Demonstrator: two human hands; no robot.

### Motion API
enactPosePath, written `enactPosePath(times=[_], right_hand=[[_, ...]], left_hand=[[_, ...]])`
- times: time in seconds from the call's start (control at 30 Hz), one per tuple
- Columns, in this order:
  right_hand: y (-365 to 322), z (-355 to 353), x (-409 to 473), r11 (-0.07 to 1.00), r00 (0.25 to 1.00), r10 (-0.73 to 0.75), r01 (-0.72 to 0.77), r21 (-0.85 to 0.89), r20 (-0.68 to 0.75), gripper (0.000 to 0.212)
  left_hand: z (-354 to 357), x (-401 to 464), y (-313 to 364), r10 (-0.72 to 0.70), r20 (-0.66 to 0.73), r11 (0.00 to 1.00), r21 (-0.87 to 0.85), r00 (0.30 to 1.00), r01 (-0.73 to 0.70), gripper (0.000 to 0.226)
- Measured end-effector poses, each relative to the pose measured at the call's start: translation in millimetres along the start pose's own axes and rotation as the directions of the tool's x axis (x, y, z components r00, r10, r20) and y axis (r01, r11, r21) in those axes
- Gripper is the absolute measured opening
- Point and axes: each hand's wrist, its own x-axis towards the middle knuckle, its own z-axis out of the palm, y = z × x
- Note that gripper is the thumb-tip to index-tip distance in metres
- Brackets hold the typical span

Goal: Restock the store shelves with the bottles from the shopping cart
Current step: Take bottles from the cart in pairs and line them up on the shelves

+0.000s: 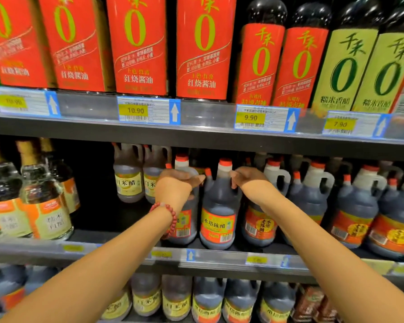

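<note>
Left hand (pixel 180 180) and right hand (pixel 247 177) on dark vinegar jugs (pixel 218 206), middle shelf (pixel 126 250).

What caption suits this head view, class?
Both hands, left and right, settle dark vinegar jugs on the middle shelf.

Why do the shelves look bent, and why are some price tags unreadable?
Head view: the wide-angle lens bows the upper shelf edge; the 10.90 price tag reads sharply, while the yellow tags on the lower rail and the bottom-row bottles are blurred; glare spots shine on the dark bottle shoulders at top right.
</note>
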Motion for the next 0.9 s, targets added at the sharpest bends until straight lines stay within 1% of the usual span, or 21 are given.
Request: enactPosePath(times=[0.03, 0.1, 0.13, 0.17, 0.2, 0.23, 0.27, 0.3, 0.37, 0.4, 0.43, 0.47, 0.53, 0.6, 0.63, 0.67, 0.73, 0.77, 0.83, 0.9], right_hand=[[-3.3, 0.8, 0.9, 0.998, 1.0, 0.015, -0.014, -0.059, 0.009, 0.04], [-7.2, 3.1, 0.6, 0.988, 0.999, 0.042, -0.039, -0.151, 0.012, 0.039], [-6.6, 4.3, -0.5, 0.983, 0.999, 0.046, -0.045, -0.175, 0.002, 0.037], [-4.2, 5.9, -3.7, 0.982, 0.999, 0.024, -0.029, -0.187, -0.029, 0.032], [-0.3, 8.4, -8.8, 0.984, 0.997, -0.026, 0.012, -0.177, -0.076, 0.027], [4.4, 12.1, -15.2, 0.985, 0.987, -0.093, 0.071, -0.157, -0.132, 0.023], [8.4, 16.2, -23.1, 0.982, 0.972, -0.145, 0.118, -0.15, -0.184, 0.023], [11.3, 19.3, -32.1, 0.975, 0.954, -0.181, 0.142, -0.173, -0.239, 0.025], [12.7, 24.2, -53.8, 0.959, 0.905, -0.209, 0.116, -0.257, -0.371, 0.028], [13.5, 28.0, -65.9, 0.948, 0.88, -0.24, 0.121, -0.294, -0.411, 0.027], [14.8, 33.0, -77.2, 0.932, 0.862, -0.291, 0.159, -0.325, -0.415, 0.024], [14.5, 38.9, -88.8, 0.915, 0.862, -0.335, 0.202, -0.348, -0.381, 0.024], [16.3, 57.3, -103.9, 0.878, 0.885, -0.394, 0.283, -0.386, -0.248, 0.031], [17.1, 77.4, -107.9, 0.859, 0.912, -0.392, 0.314, -0.404, -0.124, 0.044], [16.9, 85.4, -107.7, 0.85, 0.919, -0.382, 0.309, -0.427, -0.095, 0.053], [17.4, 92.3, -106.8, 0.836, 0.92, -0.384, 0.308, -0.454, -0.083, 0.059], [19.1, 102.2, -104.6, 0.812, 0.905, -0.418, 0.333, -0.479, -0.079, 0.054], [18.6, 103.9, -103.8, 0.815, 0.903, -0.422, 0.341, -0.468, -0.077, 0.053], [20.3, 107.1, -99.5, 0.824, 0.906, -0.417, 0.34, -0.453, -0.077, 0.057], [19.1, 106.5, -96.3, 0.825, 0.905, -0.412, 0.322, -0.464, -0.104, 0.053]], left_hand=[[-3.8, 3.3, -4.6, -0.005, 0.029, 0.999, 0.04, 1.0, 0.004, 0.035], [-9.3, 12.3, -26.1, -0.083, 0.133, 0.986, 0.156, 0.988, 0.062, 0.044], [-13.8, 9.0, -29.4, -0.138, 0.207, 0.963, 0.254, 0.969, 0.083, 0.056], [-16.3, 6.8, -29.4, -0.156, 0.257, 0.959, 0.273, 0.954, 0.083, 0.067], [-17.8, 5.3, -24.4, -0.074, 0.234, 0.954, 0.298, 0.969, 0.001, 0.07], [-18.7, 5.6, -18.2, 0.061, 0.174, 0.941, 0.319, 0.983, -0.115, 0.061], [-21.9, 2.4, -11.5, 0.184, 0.143, 0.907, 0.356, 0.972, -0.224, 0.052], [-26.5, -2.7, -7.0, 0.298, 0.131, 0.854, 0.407, 0.946, -0.325, 0.053], [-37.7, -12.6, -19.1, 0.332, 0.196, 0.803, 0.455, 0.923, -0.385, 0.056], [-41.3, -15.9, -33.4, 0.295, 0.224, 0.79, 0.489, 0.929, -0.369, 0.055], [-44.9, -19.2, -45.6, 0.293, 0.26, 0.754, 0.528, 0.92, -0.389, 0.051], [-48.6, -22.8, -56.7, 0.267, 0.314, 0.722, 0.561, 0.911, -0.405, 0.046], [-49.7, -26.4, -71.9, 0.255, 0.427, 0.674, 0.565, 0.867, -0.476, 0.035], [-45.6, -28.0, -82.2, 0.261, 0.523, 0.634, 0.541, 0.811, -0.553, 0.032], [-43.1, -28.8, -85.8, 0.273, 0.554, 0.619, 0.525, 0.787, -0.584, 0.031], [-40.9, -30.1, -87.7, 0.278, 0.571, 0.6, 0.525, 0.772, -0.604, 0.03], [-37.9, -30.7, -89.1, 0.288, 0.58, 0.573, 0.533, 0.762, -0.623, 0.028], [-36.9, -30.4, -89.4, 0.3, 0.575, 0.567, 0.534, 0.761, -0.627, 0.028], [-34.3, -29.5, -89.8, 0.319, 0.57, 0.54, 0.547, 0.757, -0.639, 0.029], [-30.9, -28.6, -90.4, 0.323, 0.574, 0.512, 0.563, 0.752, -0.649, 0.03]])
